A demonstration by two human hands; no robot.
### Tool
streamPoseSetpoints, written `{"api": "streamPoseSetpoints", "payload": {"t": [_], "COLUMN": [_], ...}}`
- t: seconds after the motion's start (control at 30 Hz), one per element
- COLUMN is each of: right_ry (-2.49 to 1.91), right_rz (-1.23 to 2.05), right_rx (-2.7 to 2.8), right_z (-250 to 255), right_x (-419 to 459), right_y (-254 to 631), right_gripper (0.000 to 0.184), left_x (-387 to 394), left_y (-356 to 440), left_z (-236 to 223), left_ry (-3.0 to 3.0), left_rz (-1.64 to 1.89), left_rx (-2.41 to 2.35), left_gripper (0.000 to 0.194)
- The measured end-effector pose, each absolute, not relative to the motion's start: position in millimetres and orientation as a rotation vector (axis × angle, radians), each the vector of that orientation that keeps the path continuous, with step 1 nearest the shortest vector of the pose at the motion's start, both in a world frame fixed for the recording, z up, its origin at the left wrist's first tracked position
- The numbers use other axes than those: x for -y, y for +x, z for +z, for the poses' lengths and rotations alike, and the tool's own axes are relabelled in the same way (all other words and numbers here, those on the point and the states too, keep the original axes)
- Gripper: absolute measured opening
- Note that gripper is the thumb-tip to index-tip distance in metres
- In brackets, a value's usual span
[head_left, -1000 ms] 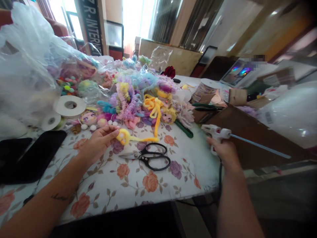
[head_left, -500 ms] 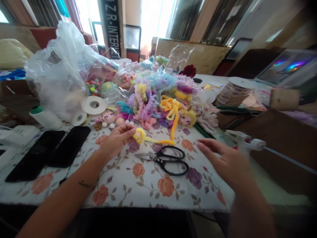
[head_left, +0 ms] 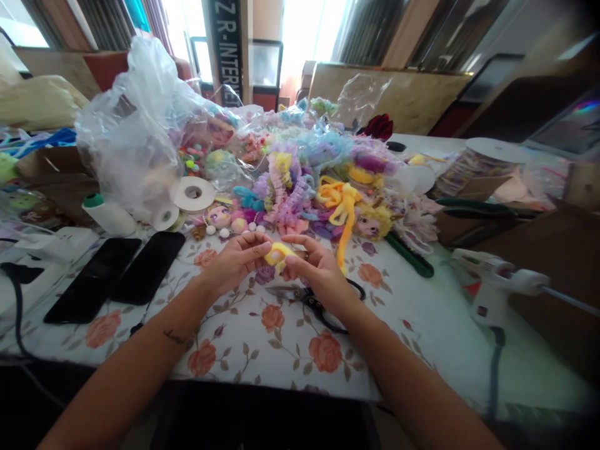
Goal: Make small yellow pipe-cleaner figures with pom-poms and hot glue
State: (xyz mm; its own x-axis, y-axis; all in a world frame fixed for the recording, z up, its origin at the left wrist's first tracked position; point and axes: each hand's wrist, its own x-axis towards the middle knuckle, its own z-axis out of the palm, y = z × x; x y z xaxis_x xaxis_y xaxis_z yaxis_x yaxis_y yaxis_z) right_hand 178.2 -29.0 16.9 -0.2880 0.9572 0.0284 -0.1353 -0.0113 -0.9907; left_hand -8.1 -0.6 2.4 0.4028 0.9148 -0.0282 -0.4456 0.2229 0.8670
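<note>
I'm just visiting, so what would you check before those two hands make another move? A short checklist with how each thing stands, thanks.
1. Left hand has a grip on the yellow fuzzy piece: ok, pinched at the fingertips.
2. Right hand is on the same piece: ok, its fingers close on the other side.
3. Scissors in full view: not ok, partly hidden beneath the right hand.
4. Glue gun away from both hands: ok, it is off to the right.
5. Glue gun hot: cannot tell.
</note>
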Motion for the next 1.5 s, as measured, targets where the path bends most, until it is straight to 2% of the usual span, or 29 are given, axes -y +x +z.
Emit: {"api": "streamPoseSetpoints", "payload": {"t": [0.17,0.6,1.1,1.3,1.5], "right_ry": [-0.948,-0.882,-0.917,-1.015,-1.163], "right_rz": [1.46,1.499,1.601,1.594,1.536], "right_rx": [1.203,1.142,1.101,1.186,1.307], "right_z": [12,13,16,17,17], "right_x": [30,32,32,33,33], "right_y": [187,190,189,189,190], "right_gripper": [0.025,0.009,0.005,0.021,0.027], "left_x": [4,6,8,9,8], "left_y": [-4,-3,-6,-4,-6], "left_z": [3,-1,-2,2,2], "left_ry": [0.853,0.836,0.915,0.967,1.046], "left_rz": [0.891,0.806,0.763,0.785,0.758], "left_rx": [-0.65,-0.624,-0.559,-0.581,-0.602], "left_gripper": [0.018,0.02,0.014,0.015,0.022]}}
